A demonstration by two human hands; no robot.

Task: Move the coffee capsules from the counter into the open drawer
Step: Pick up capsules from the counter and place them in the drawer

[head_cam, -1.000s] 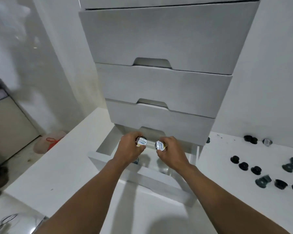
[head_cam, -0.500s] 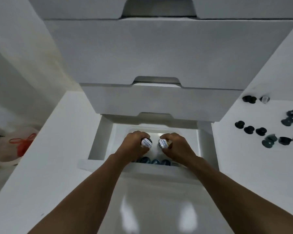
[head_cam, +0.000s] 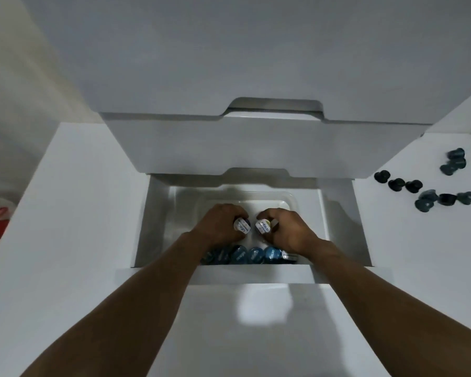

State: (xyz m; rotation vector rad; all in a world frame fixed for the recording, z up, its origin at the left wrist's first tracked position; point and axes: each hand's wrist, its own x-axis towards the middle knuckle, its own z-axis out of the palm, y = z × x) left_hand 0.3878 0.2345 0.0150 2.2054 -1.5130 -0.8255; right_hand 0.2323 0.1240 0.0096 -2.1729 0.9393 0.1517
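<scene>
Just under the fingers, nearest the drawer [head_cam: 144, 221] front, a row [head_cam: 252, 254] of blue capsules already lies. Above it the left hand [head_cam: 220, 227] grips a capsule [head_cam: 242, 226] and the right hand [head_cam: 288, 229] another [head_cam: 264, 226], foil lids facing up, likely so they can be set flat beyond that row. Well right of the fingers, loose capsules [head_cam: 430, 197] wait on the counter [head_cam: 419, 254].

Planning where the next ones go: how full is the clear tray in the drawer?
Partly full. The clear tray holds one row of capsules along its near edge; its far half shows bare floor.
</scene>
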